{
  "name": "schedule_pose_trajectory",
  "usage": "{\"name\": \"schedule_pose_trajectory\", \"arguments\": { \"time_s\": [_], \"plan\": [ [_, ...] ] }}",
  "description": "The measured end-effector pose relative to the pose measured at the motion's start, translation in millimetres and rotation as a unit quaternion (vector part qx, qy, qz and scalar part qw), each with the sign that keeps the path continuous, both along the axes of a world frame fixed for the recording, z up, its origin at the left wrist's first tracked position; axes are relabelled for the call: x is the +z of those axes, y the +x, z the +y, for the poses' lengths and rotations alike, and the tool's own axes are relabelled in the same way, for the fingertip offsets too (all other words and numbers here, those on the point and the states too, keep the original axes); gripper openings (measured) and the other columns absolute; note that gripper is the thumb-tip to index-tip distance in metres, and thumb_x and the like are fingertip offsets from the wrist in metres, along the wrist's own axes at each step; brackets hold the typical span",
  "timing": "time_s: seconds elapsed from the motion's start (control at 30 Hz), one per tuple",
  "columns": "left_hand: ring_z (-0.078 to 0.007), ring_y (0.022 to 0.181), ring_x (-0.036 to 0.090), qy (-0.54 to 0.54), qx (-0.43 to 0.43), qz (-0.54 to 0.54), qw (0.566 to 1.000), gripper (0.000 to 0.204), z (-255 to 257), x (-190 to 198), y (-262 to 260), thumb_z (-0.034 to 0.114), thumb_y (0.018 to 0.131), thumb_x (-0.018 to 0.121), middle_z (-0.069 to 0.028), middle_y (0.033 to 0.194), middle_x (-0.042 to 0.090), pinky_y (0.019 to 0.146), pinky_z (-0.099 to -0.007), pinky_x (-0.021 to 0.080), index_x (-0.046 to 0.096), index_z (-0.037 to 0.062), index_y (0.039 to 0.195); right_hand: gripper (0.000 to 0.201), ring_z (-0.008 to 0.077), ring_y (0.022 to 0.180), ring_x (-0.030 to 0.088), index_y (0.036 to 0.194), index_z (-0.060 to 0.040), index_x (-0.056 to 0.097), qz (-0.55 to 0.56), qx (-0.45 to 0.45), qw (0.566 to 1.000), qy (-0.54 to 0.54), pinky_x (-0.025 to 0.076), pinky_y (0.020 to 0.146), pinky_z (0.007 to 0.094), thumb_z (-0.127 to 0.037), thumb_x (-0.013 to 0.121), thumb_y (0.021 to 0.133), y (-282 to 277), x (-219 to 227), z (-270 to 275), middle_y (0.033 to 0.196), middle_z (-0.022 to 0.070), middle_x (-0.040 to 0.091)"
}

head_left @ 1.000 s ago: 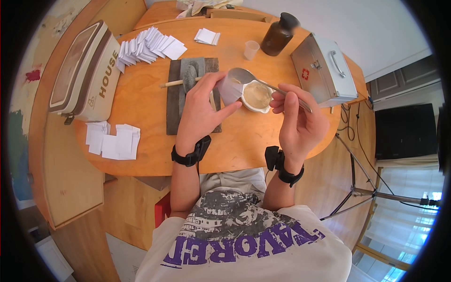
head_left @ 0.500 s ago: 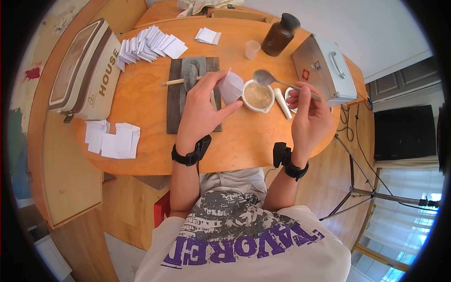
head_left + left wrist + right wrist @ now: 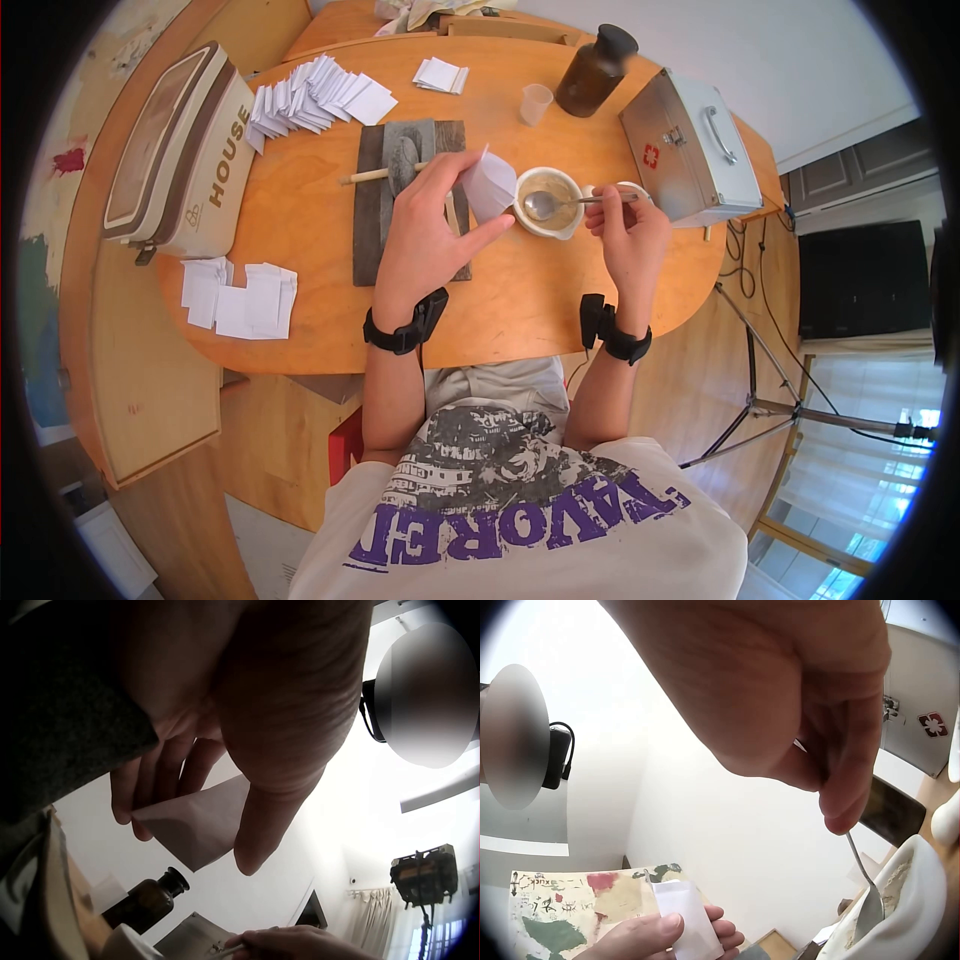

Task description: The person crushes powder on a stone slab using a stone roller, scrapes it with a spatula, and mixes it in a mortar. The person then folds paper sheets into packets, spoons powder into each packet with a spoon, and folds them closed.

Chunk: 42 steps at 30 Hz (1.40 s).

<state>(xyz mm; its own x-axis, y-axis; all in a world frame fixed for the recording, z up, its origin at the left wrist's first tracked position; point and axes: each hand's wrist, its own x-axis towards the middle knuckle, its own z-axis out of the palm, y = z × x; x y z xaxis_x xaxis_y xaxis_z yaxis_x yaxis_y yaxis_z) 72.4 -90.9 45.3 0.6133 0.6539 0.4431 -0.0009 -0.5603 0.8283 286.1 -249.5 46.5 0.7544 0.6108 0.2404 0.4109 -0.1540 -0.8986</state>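
Observation:
Between the thumb and fingers of my left hand (image 3: pixel 425 235) is a small white paper packet (image 3: pixel 490 187), its mouth upward, left of the mortar. My right hand (image 3: pixel 637 245) pinches the handle of a metal spoon (image 3: pixel 541 206). In the right wrist view the spoon's bowl (image 3: pixel 870 911) dips into beige powder (image 3: pixel 898 891) inside the white mortar (image 3: pixel 922 900). The mortar's spout faces my body in the head view. The right hand partly hides a white dish (image 3: pixel 630 187) beside the mortar.
A dark slab (image 3: pixel 370 240) with a wooden-handled tool lies left of the packet. Folded white papers (image 3: pixel 320 95) lie in a pile at the back left. Behind the mortar stand a plastic cup (image 3: pixel 535 103) and a brown bottle (image 3: pixel 595 75). A metal case (image 3: pixel 690 150) stands right.
The spoon went from the packet's mouth rightward over the mortar, then down into the powder. My left hand has stayed in place with the packet.

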Motion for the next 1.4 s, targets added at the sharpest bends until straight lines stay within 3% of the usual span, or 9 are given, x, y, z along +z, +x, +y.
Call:
{"name": "schedule_pose_trajectory", "arguments": {
  "time_s": [0.23,0.57,0.67,0.9,0.97,1.03,1.1,1.23,1.4],
  "plan": [
    [-0.027,0.123,0.077,0.01,-0.001,0.009,1.0,0.064,1,1,1,0.013,0.086,0.097,-0.0164,0.132,0.077,0.114,-0.0406,0.06,0.069,-0.0024,0.141,0.029,0.0135,0.073,0.075,0.112,0.0086,0.079,0.094,-0.036,0.991,0.094,0.061,0.07,0.0273,-0.017,0.067,0.117,5,16,-8,0.087,0.0109,0.081],
    [-0.0267,0.123,0.076,0.011,0.0,0.008,1.0,0.064,-1,3,3,0.011,0.085,0.097,-0.0156,0.133,0.077,0.114,-0.0406,0.06,0.069,-0.0028,0.141,0.027,0.0137,0.074,0.075,0.116,0.0078,0.079,0.079,-0.024,0.977,0.197,0.06,0.07,0.0268,-0.017,0.069,0.117,-54,68,-1,0.089,0.011,0.081],
    [-0.0265,0.123,0.076,0.011,0.004,0.008,1.0,0.064,-1,4,2,0.01,0.085,0.097,-0.0153,0.133,0.077,0.114,-0.0405,0.06,0.069,-0.0027,0.141,0.016,0.0147,0.076,0.078,0.113,0.007,0.08,-0.036,0.026,0.98,0.195,0.061,0.068,0.0261,-0.005,0.069,0.114,-64,66,2,0.09,0.0111,0.082],
    [-0.0264,0.122,0.077,0.002,0.001,0.005,1.0,0.064,-1,3,1,0.011,0.085,0.097,-0.0154,0.132,0.077,0.114,-0.0407,0.06,0.069,-0.0028,0.141,0.016,0.0137,0.076,0.078,0.115,0.0061,0.08,-0.161,0.066,0.97,0.168,0.061,0.069,0.0267,-0.006,0.069,0.115,-57,59,-2,0.09,0.0107,0.082],
    [-0.0264,0.122,0.077,0.004,-0.003,0.005,1.0,0.064,0,2,1,0.012,0.086,0.097,-0.0156,0.132,0.077,0.114,-0.0407,0.06,0.068,-0.0029,0.141,0.017,0.0129,0.076,0.077,0.115,0.0055,0.08,-0.039,-0.002,0.973,0.229,0.061,0.07,0.0261,-0.007,0.069,0.115,-56,59,-3,0.09,0.0098,0.082],
    [-0.0268,0.123,0.077,0.001,0.004,-0.006,1.0,0.063,0,0,1,0.013,0.086,0.097,-0.016,0.132,0.077,0.113,-0.0407,0.06,0.068,-0.0028,0.141,0.021,0.0125,0.076,0.076,0.116,0.0064,0.08,-0.044,-0.03,0.976,0.213,0.061,0.072,0.0258,-0.011,0.068,0.117,-40,53,-7,0.09,0.01,0.082],
    [-0.0269,0.123,0.077,0.002,0.003,-0.004,1.0,0.064,0,2,1,0.013,0.086,0.097,-0.0162,0.132,0.077,0.113,-0.0407,0.06,0.068,-0.0029,0.141,0.026,0.0126,0.076,0.076,0.116,0.0074,0.08,-0.007,-0.058,0.993,0.106,0.061,0.072,0.0262,-0.016,0.068,0.117,-22,46,-12,0.09,0.0112,0.082],
    [-0.0272,0.124,0.077,0.002,0.004,0.003,1.0,0.064,-1,3,0,0.012,0.087,0.096,-0.0172,0.132,0.077,0.114,-0.0404,0.06,0.068,-0.003,0.142,0.028,0.0129,0.076,0.076,0.114,0.0081,0.08,0.097,-0.037,0.992,0.074,0.061,0.071,0.0268,-0.018,0.07,0.116,11,1,-13,0.089,0.0118,0.082],
    [-0.0235,0.126,0.075,-0.016,-0.017,-0.016,1.0,0.063,0,1,-1,0.008,0.088,0.094,-0.0154,0.136,0.076,0.116,-0.0404,0.059,0.067,-0.0036,0.144,0.027,0.0135,0.074,0.075,0.115,0.0085,0.079,0.144,-0.004,0.989,0.042,0.06,0.068,0.0281,-0.017,0.071,0.115,18,-19,-10,0.086,0.0109,0.081]
  ]
}}
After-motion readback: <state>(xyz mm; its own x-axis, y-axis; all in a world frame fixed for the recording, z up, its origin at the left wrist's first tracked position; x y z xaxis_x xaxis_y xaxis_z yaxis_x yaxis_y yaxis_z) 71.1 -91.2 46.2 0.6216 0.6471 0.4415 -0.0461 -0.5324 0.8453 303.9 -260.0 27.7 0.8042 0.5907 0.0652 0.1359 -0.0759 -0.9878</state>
